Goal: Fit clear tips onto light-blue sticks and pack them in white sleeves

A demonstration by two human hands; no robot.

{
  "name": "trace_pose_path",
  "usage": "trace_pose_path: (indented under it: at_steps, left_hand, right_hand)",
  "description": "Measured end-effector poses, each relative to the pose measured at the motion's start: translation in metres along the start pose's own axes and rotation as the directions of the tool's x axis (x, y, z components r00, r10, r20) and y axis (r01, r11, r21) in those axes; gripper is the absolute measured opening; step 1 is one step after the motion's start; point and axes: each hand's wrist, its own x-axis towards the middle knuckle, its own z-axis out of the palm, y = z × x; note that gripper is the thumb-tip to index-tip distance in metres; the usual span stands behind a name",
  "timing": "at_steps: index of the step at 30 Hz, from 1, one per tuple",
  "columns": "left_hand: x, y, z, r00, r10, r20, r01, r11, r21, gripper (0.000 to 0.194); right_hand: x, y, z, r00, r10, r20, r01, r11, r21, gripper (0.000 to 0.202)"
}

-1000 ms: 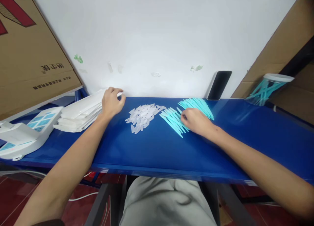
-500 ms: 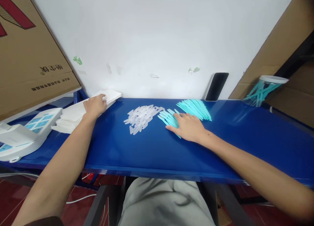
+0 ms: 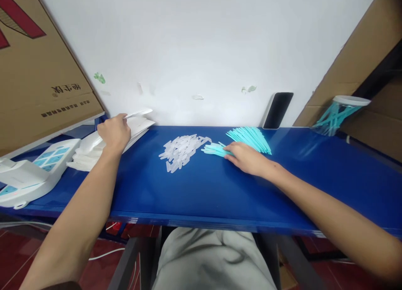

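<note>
At the left, my left hand [image 3: 114, 130] is closed on the top white paper bag [image 3: 138, 112], lifting its far end off the stack of white bags [image 3: 135, 133] beneath. My right hand [image 3: 246, 158] has its fingers drawn together around a small bunch of turquoise plastic sticks [image 3: 216, 149], low over the table. Just behind that hand lies a larger fanned pile of turquoise sticks [image 3: 251, 139]. Left of the bunch is a loose heap of small translucent white plastic pieces [image 3: 180, 151].
A white power strip [image 3: 53, 160] sits on the blue table [image 3: 176, 198] at the left, by a large cardboard box [image 3: 40, 72]. A phone-like black-faced device [image 3: 278, 110] leans on the wall. A clear jar [image 3: 333, 116] with turquoise sticks and white lid stands right.
My left hand has gripped the top bag and raised it, moving slightly left. My right hand has gone from spread over the sticks to closed, gathering them into a tighter bunch.
</note>
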Motion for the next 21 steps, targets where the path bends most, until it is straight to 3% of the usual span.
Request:
trace_pose_path:
  at_steps: [3, 7, 13, 15, 19, 21]
  left_hand:
    - [-0.011, 0.023, -0.014, 0.969, 0.159, -0.191, -0.197, 0.96, -0.2, 0.046]
    - [-0.031, 0.059, -0.02, 0.866, 0.37, -0.336, -0.48, 0.804, -0.352, 0.035]
    - [-0.057, 0.091, -0.011, 0.763, 0.573, -0.301, -0.646, 0.653, -0.395, 0.037]
    - [-0.06, 0.093, -0.008, 0.767, 0.584, -0.267, -0.64, 0.66, -0.395, 0.04]
    - [-0.059, 0.09, -0.005, 0.832, 0.51, -0.219, -0.554, 0.745, -0.371, 0.041]
    - [-0.057, 0.088, -0.006, 0.842, 0.49, -0.228, -0.54, 0.763, -0.355, 0.043]
  right_hand:
    - [0.003, 0.007, 0.001, 0.999, 0.018, -0.028, -0.015, 0.996, 0.086, 0.031]
    - [0.006, 0.015, 0.002, 0.994, 0.09, -0.057, -0.073, 0.967, 0.242, 0.027]
    - [0.006, 0.016, 0.002, 0.994, 0.087, -0.064, -0.064, 0.951, 0.301, 0.025]
    - [0.006, 0.014, 0.002, 0.994, 0.071, -0.082, -0.045, 0.957, 0.286, 0.023]
    - [0.007, 0.011, 0.001, 0.992, 0.073, -0.101, -0.041, 0.956, 0.291, 0.02]
    - [0.007, 0.011, -0.001, 0.993, 0.074, -0.086, -0.043, 0.946, 0.322, 0.018]
